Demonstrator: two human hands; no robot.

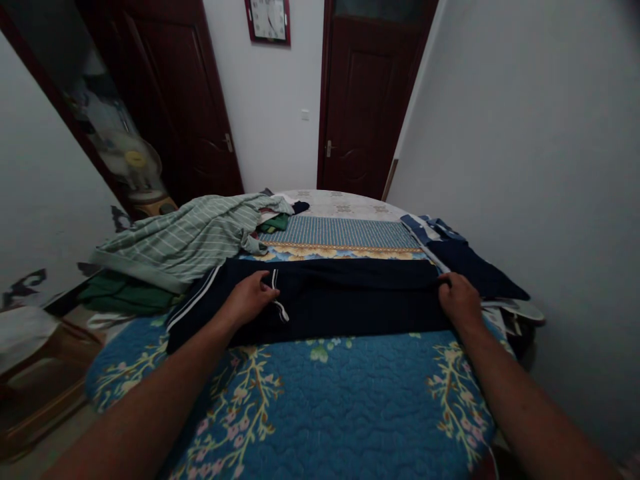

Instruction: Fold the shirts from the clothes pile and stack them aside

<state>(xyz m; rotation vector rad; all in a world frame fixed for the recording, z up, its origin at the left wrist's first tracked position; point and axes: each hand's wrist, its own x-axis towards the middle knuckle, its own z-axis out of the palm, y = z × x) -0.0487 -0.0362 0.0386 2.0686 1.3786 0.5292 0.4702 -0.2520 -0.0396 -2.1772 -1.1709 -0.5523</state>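
A dark navy garment (360, 307) with white stripes lies stretched sideways in front of me; I cannot tell its exact kind. Double white lines run along its left end, and a short white loop or cord hangs near its left part. My left hand (253, 297) rests on that part, thumb and fingers closing on the cloth beside a small pair of white stripes. At the opposite end, my right hand (459, 299) grips the garment's edge, its fingertips partly hidden. Under the garment spreads a blue quilted cover (350, 400) with a flower pattern.
A green striped shirt (200, 233) tops a clothes pile on the left, above dark green cloth (130, 293). Folded navy clothes (475, 267) lie on the right near the wall. A wooden stool (45, 373) stands at lower left, and a fan (133, 160) behind.
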